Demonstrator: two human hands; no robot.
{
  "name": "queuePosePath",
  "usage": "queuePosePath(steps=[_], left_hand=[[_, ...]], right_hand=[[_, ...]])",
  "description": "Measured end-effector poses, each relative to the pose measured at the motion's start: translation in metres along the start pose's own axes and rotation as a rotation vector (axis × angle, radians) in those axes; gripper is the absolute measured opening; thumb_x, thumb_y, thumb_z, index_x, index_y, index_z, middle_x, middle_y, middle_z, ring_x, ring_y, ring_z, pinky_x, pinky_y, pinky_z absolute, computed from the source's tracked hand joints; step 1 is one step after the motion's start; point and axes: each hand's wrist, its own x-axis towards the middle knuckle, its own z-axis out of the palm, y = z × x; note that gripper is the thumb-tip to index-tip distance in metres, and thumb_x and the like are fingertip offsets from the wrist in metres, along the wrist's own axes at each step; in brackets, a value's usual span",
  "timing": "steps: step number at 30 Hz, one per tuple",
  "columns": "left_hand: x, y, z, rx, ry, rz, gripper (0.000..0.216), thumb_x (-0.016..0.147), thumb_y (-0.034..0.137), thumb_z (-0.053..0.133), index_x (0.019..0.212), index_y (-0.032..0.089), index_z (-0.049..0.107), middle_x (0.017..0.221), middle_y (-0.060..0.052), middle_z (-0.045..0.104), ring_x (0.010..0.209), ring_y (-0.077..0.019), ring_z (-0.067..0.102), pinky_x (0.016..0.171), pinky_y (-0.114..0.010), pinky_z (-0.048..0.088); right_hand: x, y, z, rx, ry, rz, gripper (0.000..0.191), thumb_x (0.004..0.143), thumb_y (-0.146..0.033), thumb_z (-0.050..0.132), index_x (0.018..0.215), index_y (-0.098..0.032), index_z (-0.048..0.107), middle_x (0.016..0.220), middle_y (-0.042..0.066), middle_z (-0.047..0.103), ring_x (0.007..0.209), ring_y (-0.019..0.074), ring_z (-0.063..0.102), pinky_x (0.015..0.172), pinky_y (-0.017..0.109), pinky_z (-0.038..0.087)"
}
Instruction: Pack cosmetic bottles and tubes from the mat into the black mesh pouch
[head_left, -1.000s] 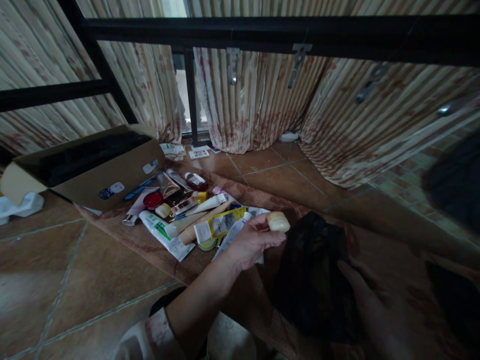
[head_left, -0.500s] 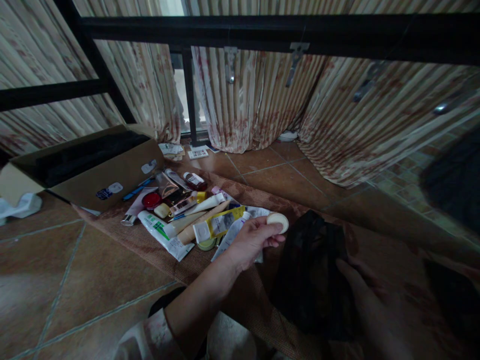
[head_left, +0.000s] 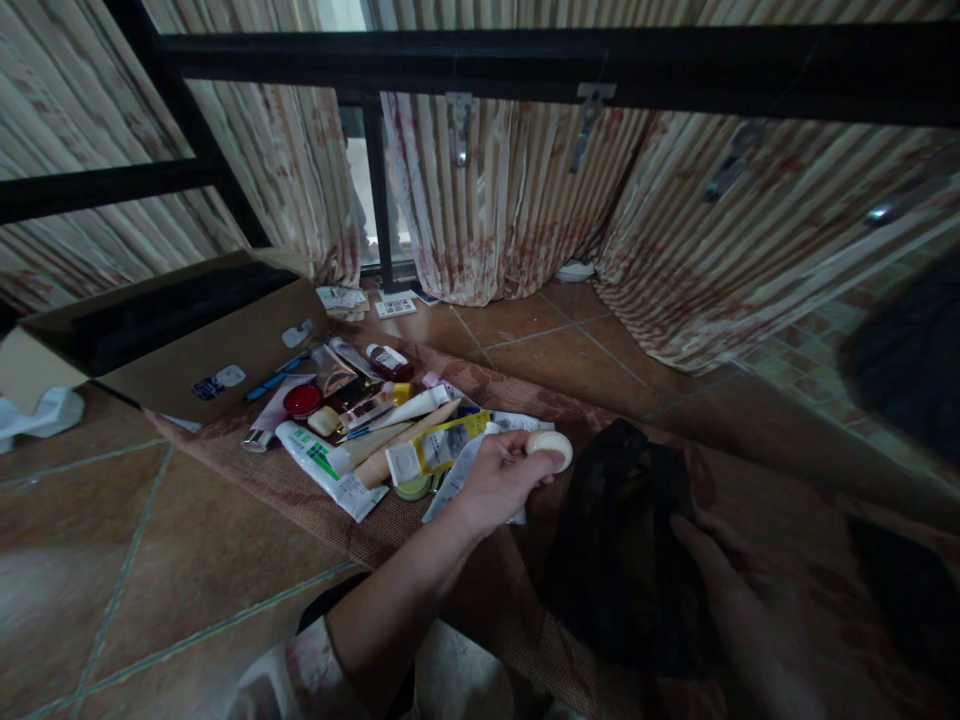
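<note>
My left hand (head_left: 501, 482) pinches a small round cream-coloured disc (head_left: 550, 452), which looks like a jar lid or compact. It hovers at the right end of a pile of cosmetics. In that pile lie a yellow and white tube (head_left: 450, 445), a white tube with a green mark (head_left: 319, 460), a round red-lidded jar (head_left: 304, 400) and a dark red bottle (head_left: 390, 360). On the right, my right hand (head_left: 724, 570) grips the edge of a black bag (head_left: 619, 560), its thumb on the near side and its other fingers mostly hidden. The bag's inside is too dark to make out.
A cardboard box (head_left: 217, 365) holding something black stands at the left back. Under the pile spreads a brown patterned mat (head_left: 300, 510) on the tiled floor (head_left: 82, 540). Striped curtains (head_left: 517, 200) and a dark metal frame (head_left: 525, 60) rise behind. Papers (head_left: 395, 304) lie near the frame's foot.
My left hand has turned the disc slightly and shifted it a little left and down. My right hand and the black bag have barely moved.
</note>
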Motion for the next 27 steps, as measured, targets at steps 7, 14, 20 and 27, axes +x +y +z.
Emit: queuePosePath(steps=[7,14,20,27], left_hand=[[0.001,-0.005,-0.001,-0.061,-0.092,-0.032,0.026,0.069,0.032,0.078,0.081,0.012,0.067,0.069,0.000,0.063,0.057,-0.0083,0.058,0.057,-0.021,0.044],[0.002,-0.002,-0.005,-0.373,-0.143,-0.121,0.045,0.064,0.034,0.086,0.099,0.013,0.066,0.089,-0.002,0.066,0.070,-0.0094,0.065,0.066,-0.020,0.051],[0.001,0.006,-0.017,-0.077,-0.267,-0.091,0.033,0.078,0.039,0.071,0.101,0.015,0.069,0.085,-0.002,0.064,0.069,-0.0102,0.060,0.064,-0.022,0.047],[-0.004,0.023,-0.043,0.961,-0.594,0.071,0.046,0.064,0.011,0.070,0.109,0.018,0.069,0.104,-0.006,0.069,0.096,-0.0236,0.062,0.085,-0.033,0.046]], right_hand=[[-0.001,0.000,-0.001,-0.014,0.014,-0.027,0.044,0.067,-0.044,0.077,0.104,-0.021,0.073,0.078,0.001,0.075,0.068,0.0213,0.068,0.055,0.025,0.051],[0.003,0.004,-0.001,0.035,-0.013,-0.006,0.042,0.066,-0.044,0.078,0.102,-0.022,0.073,0.086,0.001,0.075,0.075,0.0205,0.069,0.059,0.024,0.052],[0.007,0.012,-0.003,0.050,-0.028,0.002,0.052,0.066,-0.047,0.079,0.111,-0.023,0.071,0.088,0.001,0.075,0.074,0.0215,0.069,0.058,0.025,0.052],[0.003,0.007,-0.002,0.017,-0.027,-0.040,0.052,0.066,-0.047,0.079,0.109,-0.019,0.072,0.084,0.003,0.075,0.072,0.0214,0.069,0.059,0.025,0.053]])
